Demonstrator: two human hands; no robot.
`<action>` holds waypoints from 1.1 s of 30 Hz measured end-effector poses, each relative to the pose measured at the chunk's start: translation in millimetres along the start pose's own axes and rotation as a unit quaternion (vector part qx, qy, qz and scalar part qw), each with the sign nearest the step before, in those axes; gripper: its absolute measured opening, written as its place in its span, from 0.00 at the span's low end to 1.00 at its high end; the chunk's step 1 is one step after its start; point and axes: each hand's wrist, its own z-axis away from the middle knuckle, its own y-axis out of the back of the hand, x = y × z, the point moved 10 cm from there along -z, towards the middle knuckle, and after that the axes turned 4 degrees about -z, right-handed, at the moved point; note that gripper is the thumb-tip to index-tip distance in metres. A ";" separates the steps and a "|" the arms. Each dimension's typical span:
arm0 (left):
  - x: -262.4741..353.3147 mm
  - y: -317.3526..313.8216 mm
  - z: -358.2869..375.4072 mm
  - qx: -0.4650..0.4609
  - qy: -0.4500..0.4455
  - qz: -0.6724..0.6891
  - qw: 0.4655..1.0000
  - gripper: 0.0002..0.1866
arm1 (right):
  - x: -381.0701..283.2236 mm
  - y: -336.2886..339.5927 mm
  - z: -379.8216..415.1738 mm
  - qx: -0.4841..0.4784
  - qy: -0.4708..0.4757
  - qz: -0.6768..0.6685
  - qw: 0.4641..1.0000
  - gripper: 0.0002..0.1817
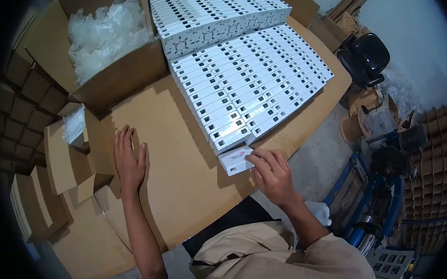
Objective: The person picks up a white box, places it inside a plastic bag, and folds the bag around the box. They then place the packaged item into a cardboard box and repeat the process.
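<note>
We see the right hand with its fingers curled over the near end of a small white box, gripping it where it lies on the table. The box sits just at the fingertips, touching the near corner of the rows of white boxes that stretch away beyond the right hand. A second, higher stack of white boxes stands farther off behind those rows.

The left hand lies flat and spread on the brown cardboard surface of the table, palm down, holding nothing, well apart from the small white box to its right. Beyond the left hand an open carton of clear plastic bags rests against the rows. To the left of that hand we find folded cardboard flaps and one more clear plastic bag on them. Right of the right hand, below the table edge, stands a blue metal frame.
</note>
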 end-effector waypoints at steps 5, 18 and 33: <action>-4.0 -2.6 -4.9 0.003 -0.011 0.006 1.000 0.28 | -21.3 -9.6 -8.9 -0.028 -0.035 -0.090 0.995 0.22; -27.5 19.6 -6.9 0.069 0.075 0.236 0.966 0.21 | -106.8 -105.1 -92.5 -0.044 -0.011 -0.244 0.969 0.19; -64.4 14.7 -12.7 0.120 0.173 0.549 0.809 0.14 | -117.3 -183.3 -175.1 -0.033 0.036 -0.406 0.912 0.15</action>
